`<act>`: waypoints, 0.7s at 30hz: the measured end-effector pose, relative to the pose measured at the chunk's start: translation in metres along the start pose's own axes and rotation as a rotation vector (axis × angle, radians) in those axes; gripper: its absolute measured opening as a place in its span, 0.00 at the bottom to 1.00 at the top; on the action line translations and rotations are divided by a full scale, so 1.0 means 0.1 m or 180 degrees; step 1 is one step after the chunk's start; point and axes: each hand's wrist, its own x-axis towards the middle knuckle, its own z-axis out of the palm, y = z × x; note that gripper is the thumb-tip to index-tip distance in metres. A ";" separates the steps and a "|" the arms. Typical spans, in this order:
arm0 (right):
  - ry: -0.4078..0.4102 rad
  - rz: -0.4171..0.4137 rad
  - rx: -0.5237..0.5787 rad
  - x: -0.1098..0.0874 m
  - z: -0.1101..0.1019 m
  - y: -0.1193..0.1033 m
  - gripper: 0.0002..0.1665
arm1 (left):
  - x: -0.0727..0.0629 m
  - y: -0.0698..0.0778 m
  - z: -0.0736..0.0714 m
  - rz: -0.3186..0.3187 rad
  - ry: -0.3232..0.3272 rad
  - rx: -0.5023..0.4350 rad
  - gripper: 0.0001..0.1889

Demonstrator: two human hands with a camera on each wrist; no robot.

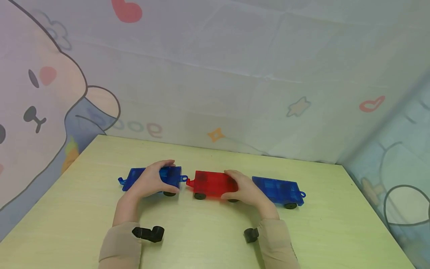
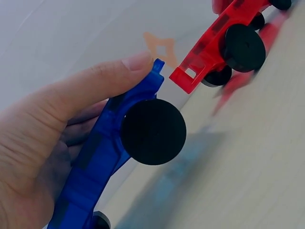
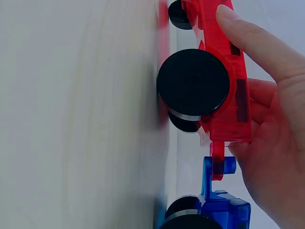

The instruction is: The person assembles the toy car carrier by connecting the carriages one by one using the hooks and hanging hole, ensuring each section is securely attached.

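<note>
My left hand [image 1: 152, 181] grips a see-through blue toy train car [image 1: 173, 176] across its top, thumb along the near side. In the left wrist view that car's black wheel [image 2: 153, 132] hangs above its shadow. The blue car's ring end [image 1: 184, 178] is close to the hook end [image 1: 190, 183] of a red toy train car [image 1: 211, 183], with a small gap between them. My right hand [image 1: 243, 188] holds the red car by its right end, thumb on the near side. Behind that hand, a second blue car [image 1: 280, 189] is linked to the red car by its hook [image 3: 229, 165].
The cars are in a row on a pale wooden table [image 1: 201, 239]. A printed cloth [image 1: 215, 74] hangs along the table's back edge, and another printed cloth [image 1: 396, 168] is at the right. Black wrist mounts [image 1: 156, 234] stick out from both sleeves.
</note>
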 end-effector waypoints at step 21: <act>0.0022 0.0001 -0.0025 0.01 0.02 0.01 0.49 | 0.02 0.02 0.05 -0.0016 -0.0005 0.0035 0.49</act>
